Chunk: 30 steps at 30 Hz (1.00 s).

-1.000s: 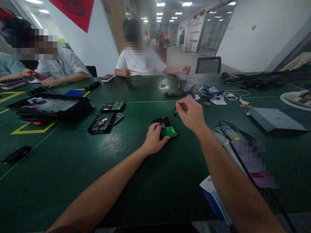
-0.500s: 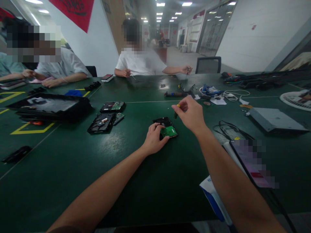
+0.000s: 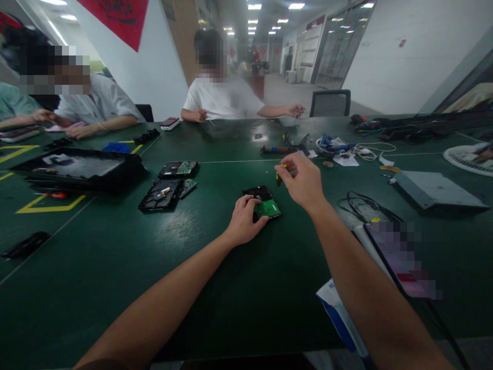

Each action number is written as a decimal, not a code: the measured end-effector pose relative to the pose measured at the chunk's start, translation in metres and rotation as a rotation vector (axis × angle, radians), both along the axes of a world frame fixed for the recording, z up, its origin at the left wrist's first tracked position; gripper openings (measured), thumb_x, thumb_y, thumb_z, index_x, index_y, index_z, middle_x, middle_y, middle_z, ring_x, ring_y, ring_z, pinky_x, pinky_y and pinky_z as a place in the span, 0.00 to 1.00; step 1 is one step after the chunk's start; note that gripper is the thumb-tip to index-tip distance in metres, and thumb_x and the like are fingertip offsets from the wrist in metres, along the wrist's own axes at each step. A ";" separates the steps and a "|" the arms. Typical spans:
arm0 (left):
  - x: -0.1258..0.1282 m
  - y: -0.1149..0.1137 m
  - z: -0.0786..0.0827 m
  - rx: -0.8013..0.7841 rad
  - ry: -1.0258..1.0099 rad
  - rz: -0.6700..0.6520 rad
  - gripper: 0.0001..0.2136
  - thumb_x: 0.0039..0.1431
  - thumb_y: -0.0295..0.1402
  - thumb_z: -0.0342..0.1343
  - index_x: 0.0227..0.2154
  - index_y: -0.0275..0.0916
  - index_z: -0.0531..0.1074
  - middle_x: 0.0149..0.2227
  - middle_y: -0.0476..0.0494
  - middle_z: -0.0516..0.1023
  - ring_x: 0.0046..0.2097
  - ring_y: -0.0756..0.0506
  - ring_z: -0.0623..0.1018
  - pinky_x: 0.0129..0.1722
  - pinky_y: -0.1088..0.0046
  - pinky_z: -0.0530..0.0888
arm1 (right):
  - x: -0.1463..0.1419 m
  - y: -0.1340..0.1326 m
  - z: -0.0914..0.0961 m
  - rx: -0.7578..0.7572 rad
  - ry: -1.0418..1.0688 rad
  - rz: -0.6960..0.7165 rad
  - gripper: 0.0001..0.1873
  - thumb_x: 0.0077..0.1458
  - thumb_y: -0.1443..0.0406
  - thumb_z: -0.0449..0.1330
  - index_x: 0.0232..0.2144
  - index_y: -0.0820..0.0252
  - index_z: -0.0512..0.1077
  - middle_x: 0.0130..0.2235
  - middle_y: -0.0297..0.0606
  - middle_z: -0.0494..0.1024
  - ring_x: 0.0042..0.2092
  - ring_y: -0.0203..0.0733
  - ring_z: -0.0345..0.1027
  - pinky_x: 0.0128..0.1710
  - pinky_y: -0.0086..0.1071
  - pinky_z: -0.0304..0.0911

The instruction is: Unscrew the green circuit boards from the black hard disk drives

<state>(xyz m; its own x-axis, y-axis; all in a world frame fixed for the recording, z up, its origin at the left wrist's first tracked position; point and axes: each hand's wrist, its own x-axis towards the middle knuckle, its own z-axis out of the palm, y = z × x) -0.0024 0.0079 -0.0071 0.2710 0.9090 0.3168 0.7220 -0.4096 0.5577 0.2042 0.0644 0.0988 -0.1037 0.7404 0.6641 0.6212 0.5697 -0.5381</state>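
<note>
In the middle of the green table lies a hard drive (image 3: pixel 262 193) with its green circuit board (image 3: pixel 268 208) facing up. My left hand (image 3: pixel 245 221) grips the drive at its near left side, thumb on the near edge and fingers over the top, covering part of it. Just above and to the right of the drive, my right hand (image 3: pixel 302 177) pinches a small yellow and dark screwdriver (image 3: pixel 278 179) upright. Its lower tip is too small to make out.
Left of my hands lie opened hard drives (image 3: pixel 160 195) and a loose circuit board (image 3: pixel 188 188). A black tray (image 3: pixel 84 169) stands far left. To the right are a phone (image 3: pixel 398 259), black cables (image 3: pixel 356 203) and a silver metal box (image 3: pixel 441 190). Co-workers sit across the table.
The right fingers have shifted slightly on the screwdriver, showing more of its yellow part. My left hand and the hard drive stay where they were.
</note>
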 end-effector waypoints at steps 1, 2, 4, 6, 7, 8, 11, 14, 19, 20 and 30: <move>0.000 0.000 0.000 -0.004 -0.001 0.000 0.24 0.62 0.43 0.63 0.58 0.40 0.69 0.63 0.33 0.64 0.67 0.33 0.63 0.68 0.49 0.63 | 0.000 0.000 0.000 0.000 -0.001 -0.001 0.07 0.63 0.58 0.61 0.38 0.54 0.72 0.41 0.40 0.79 0.41 0.47 0.75 0.38 0.40 0.69; 0.000 -0.001 0.001 -0.008 -0.004 0.001 0.24 0.62 0.43 0.62 0.58 0.40 0.69 0.63 0.33 0.64 0.67 0.32 0.63 0.68 0.49 0.63 | 0.000 0.000 0.000 0.001 0.000 -0.003 0.07 0.63 0.58 0.61 0.38 0.54 0.73 0.41 0.41 0.79 0.42 0.47 0.75 0.38 0.41 0.70; 0.000 -0.001 0.002 -0.015 -0.009 0.003 0.24 0.62 0.43 0.63 0.58 0.41 0.69 0.63 0.33 0.64 0.68 0.32 0.62 0.68 0.48 0.64 | 0.000 0.000 0.000 0.002 0.005 -0.008 0.06 0.63 0.60 0.61 0.39 0.55 0.74 0.42 0.42 0.80 0.42 0.48 0.76 0.40 0.42 0.71; 0.000 -0.002 0.003 -0.017 -0.012 0.002 0.24 0.62 0.43 0.62 0.58 0.41 0.68 0.63 0.33 0.64 0.68 0.32 0.62 0.68 0.48 0.64 | 0.000 0.000 -0.001 0.001 0.004 -0.009 0.06 0.62 0.63 0.61 0.41 0.55 0.75 0.43 0.42 0.81 0.43 0.48 0.76 0.41 0.43 0.72; 0.000 -0.002 0.003 -0.017 -0.011 0.001 0.24 0.62 0.43 0.62 0.58 0.41 0.68 0.63 0.33 0.64 0.68 0.32 0.62 0.68 0.49 0.63 | -0.001 0.000 -0.001 -0.002 -0.001 -0.004 0.07 0.61 0.64 0.61 0.42 0.55 0.75 0.43 0.42 0.81 0.43 0.49 0.77 0.42 0.43 0.72; 0.000 -0.002 0.003 -0.016 -0.010 0.000 0.24 0.62 0.43 0.62 0.58 0.40 0.68 0.63 0.33 0.64 0.68 0.32 0.62 0.68 0.49 0.63 | -0.001 0.000 -0.002 -0.006 -0.008 0.005 0.08 0.61 0.65 0.61 0.43 0.55 0.75 0.43 0.42 0.81 0.43 0.49 0.77 0.42 0.43 0.72; 0.000 -0.002 0.003 -0.017 -0.004 0.001 0.24 0.62 0.43 0.62 0.58 0.40 0.68 0.63 0.33 0.63 0.68 0.32 0.62 0.68 0.48 0.63 | 0.000 0.001 -0.002 -0.015 -0.025 0.029 0.09 0.60 0.66 0.61 0.44 0.54 0.74 0.43 0.42 0.81 0.43 0.49 0.77 0.42 0.43 0.72; -0.001 -0.001 0.003 -0.027 -0.002 -0.003 0.25 0.62 0.44 0.62 0.58 0.41 0.68 0.64 0.33 0.63 0.68 0.32 0.62 0.68 0.48 0.63 | 0.001 0.001 -0.001 -0.014 -0.036 0.022 0.08 0.60 0.65 0.61 0.43 0.53 0.73 0.44 0.41 0.80 0.42 0.48 0.76 0.41 0.43 0.71; -0.001 -0.002 0.004 -0.033 -0.009 -0.002 0.24 0.62 0.44 0.62 0.58 0.41 0.68 0.64 0.33 0.63 0.68 0.32 0.62 0.67 0.47 0.64 | 0.002 0.001 -0.001 0.009 -0.052 -0.014 0.07 0.60 0.63 0.61 0.42 0.53 0.72 0.43 0.42 0.78 0.42 0.48 0.74 0.41 0.43 0.71; -0.001 -0.002 0.004 -0.033 -0.011 -0.002 0.24 0.62 0.44 0.62 0.58 0.41 0.68 0.64 0.33 0.63 0.68 0.32 0.62 0.67 0.47 0.64 | 0.002 0.001 -0.001 0.011 -0.053 -0.015 0.07 0.60 0.64 0.61 0.42 0.53 0.72 0.44 0.42 0.78 0.43 0.48 0.74 0.41 0.43 0.71; 0.000 -0.002 0.003 -0.014 -0.012 0.002 0.24 0.62 0.43 0.62 0.58 0.40 0.69 0.63 0.32 0.64 0.68 0.32 0.62 0.68 0.48 0.63 | 0.001 -0.001 0.001 -0.021 -0.072 0.005 0.10 0.60 0.65 0.61 0.45 0.54 0.72 0.43 0.42 0.80 0.42 0.49 0.76 0.43 0.44 0.72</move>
<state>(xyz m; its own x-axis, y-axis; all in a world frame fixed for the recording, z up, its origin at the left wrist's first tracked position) -0.0020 0.0064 -0.0043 0.2652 0.9139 0.3074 0.7161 -0.4002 0.5719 0.2048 0.0631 0.0994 -0.1545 0.7534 0.6392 0.6557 0.5621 -0.5041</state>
